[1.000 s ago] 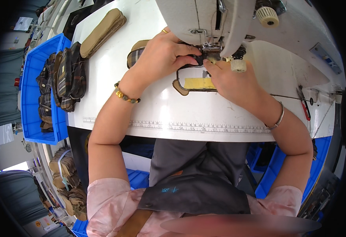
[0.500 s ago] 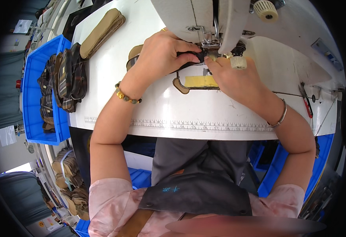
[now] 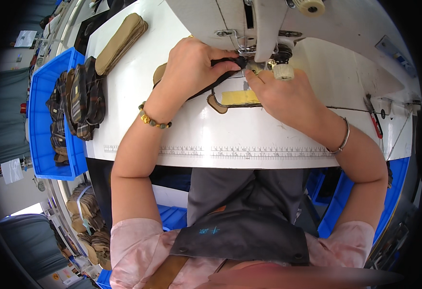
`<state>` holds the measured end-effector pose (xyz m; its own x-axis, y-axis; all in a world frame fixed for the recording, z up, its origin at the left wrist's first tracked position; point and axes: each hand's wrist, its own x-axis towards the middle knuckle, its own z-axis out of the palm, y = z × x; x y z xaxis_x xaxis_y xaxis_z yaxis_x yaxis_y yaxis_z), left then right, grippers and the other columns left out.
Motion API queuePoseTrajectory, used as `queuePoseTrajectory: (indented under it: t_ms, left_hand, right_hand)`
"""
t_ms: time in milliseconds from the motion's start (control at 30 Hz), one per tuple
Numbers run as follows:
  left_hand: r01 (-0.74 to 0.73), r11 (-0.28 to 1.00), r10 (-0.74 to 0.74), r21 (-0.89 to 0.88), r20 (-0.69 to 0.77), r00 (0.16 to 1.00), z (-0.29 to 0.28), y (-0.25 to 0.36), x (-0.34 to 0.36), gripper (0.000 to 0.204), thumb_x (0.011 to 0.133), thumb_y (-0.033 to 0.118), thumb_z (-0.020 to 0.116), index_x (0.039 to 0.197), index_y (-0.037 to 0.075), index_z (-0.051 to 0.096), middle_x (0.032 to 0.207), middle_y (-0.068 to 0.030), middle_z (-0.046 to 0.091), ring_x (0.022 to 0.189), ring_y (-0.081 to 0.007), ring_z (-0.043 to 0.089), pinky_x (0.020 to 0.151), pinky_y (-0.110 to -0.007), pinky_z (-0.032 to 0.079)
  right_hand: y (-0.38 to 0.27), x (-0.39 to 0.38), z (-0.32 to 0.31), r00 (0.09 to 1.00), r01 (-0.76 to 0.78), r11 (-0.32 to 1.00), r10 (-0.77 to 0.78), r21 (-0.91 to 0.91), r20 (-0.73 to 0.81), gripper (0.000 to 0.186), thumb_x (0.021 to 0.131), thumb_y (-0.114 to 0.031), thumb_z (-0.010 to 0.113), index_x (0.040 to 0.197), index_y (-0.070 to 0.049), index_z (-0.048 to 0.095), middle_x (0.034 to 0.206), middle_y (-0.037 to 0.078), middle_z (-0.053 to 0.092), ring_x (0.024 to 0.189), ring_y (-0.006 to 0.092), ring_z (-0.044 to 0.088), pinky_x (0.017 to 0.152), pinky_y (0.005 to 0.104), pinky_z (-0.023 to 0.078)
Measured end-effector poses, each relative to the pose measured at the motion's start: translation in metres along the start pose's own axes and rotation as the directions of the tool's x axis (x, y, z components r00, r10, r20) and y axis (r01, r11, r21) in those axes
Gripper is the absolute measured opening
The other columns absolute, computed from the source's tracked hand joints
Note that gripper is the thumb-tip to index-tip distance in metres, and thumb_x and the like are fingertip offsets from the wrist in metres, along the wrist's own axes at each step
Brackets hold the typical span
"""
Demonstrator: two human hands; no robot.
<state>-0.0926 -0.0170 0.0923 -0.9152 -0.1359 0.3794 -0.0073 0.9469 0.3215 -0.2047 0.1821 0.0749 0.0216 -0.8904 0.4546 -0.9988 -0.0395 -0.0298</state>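
Under the sewing machine [image 3: 268, 29] head: dark strap piece [image 3: 223, 72], pressed flat beneath closed left hand [image 3: 191, 65]; right hand [image 3: 281, 91] pinched its end just beside the needle. Judged best fed slowly, fingertips kept apart from the needle.

2 hands [image 3: 191, 67], 1 sewing machine [image 3: 268, 24], 2 bracelets [image 3: 154, 120], 1 blue bin [image 3: 40, 125].

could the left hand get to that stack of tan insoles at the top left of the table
Probably yes: the left hand presses the dark piece, and only bare white table lies between it and the tan insoles.
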Motion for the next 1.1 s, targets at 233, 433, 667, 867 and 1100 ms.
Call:
queuePoseTrajectory:
  t_ms: [233,433,667,867,1100]
  left_hand:
    - [-0.056,0.998,0.057,0.017,-0.037,0.998,0.001,-0.001,0.0,0.023,0.072,0.026,0.086,0.092,0.015,0.083,0.075,-0.0072,0.074,0.068,-0.0281,0.068,0.064,-0.035,0.055]
    - [-0.005,0.999,0.006,0.055,-0.018,1.0,-0.002,0.003,0.0,0.022,0.073,0.027,0.085,0.092,0.015,0.083,0.075,-0.0063,0.074,0.068,-0.0278,0.069,0.065,-0.035,0.055]
    - [-0.038,0.994,0.031,0.106,0.066,0.997,-0.012,0.007,0.0,0.025,0.077,0.031,0.083,0.096,0.014,0.082,0.077,-0.006,0.075,0.07,-0.0265,0.07,0.064,-0.036,0.055]
    - [0.052,0.995,-0.057,0.087,0.052,0.997,-0.009,0.012,-0.008,0.027,0.079,0.033,0.081,0.095,0.012,0.081,0.073,-0.0086,0.072,0.067,-0.0265,0.068,0.062,-0.036,0.055]
    - [0.089,0.996,-0.088,-0.022,0.048,0.995,-0.007,0.007,-0.007,0.026,0.08,0.033,0.08,0.094,0.012,0.081,0.067,-0.0098,0.069,0.063,-0.0259,0.066,0.059,-0.035,0.052]
  right_hand:
    - [0.0,0.001,0.001,1.0,0.004,1.0,-0.004,0.01,-0.003,0.005,0.077,-0.008,0.064,0.076,-0.004,0.065,0.059,0.009,0.063,0.057,0.0235,0.068,0.05,0.0357,0.051]
    - [0.001,0.002,0.001,0.999,0.016,1.0,-0.016,0.026,-0.03,0.005,0.076,-0.008,0.064,0.073,-0.004,0.064,0.062,0.01,0.065,0.061,0.0241,0.069,0.052,0.0358,0.052]
    - [0.0,-0.001,0.001,0.999,0.04,0.998,-0.041,0.049,0.013,0.017,0.079,-0.007,0.063,0.093,0.001,0.069,0.068,0.009,0.066,0.064,0.0246,0.069,0.053,0.0365,0.053]
    - [-0.004,0.0,-0.002,0.998,0.034,0.999,-0.036,0.042,0.049,0.024,0.082,-0.008,0.061,0.103,0.001,0.069,0.067,0.006,0.064,0.062,0.0224,0.069,0.053,0.0352,0.054]
    - [-0.006,-0.002,-0.001,0.999,0.031,0.999,-0.031,0.039,0.021,0.025,0.084,-0.009,0.062,0.105,0.001,0.069,0.068,0.006,0.065,0.062,0.0217,0.069,0.05,0.0347,0.052]
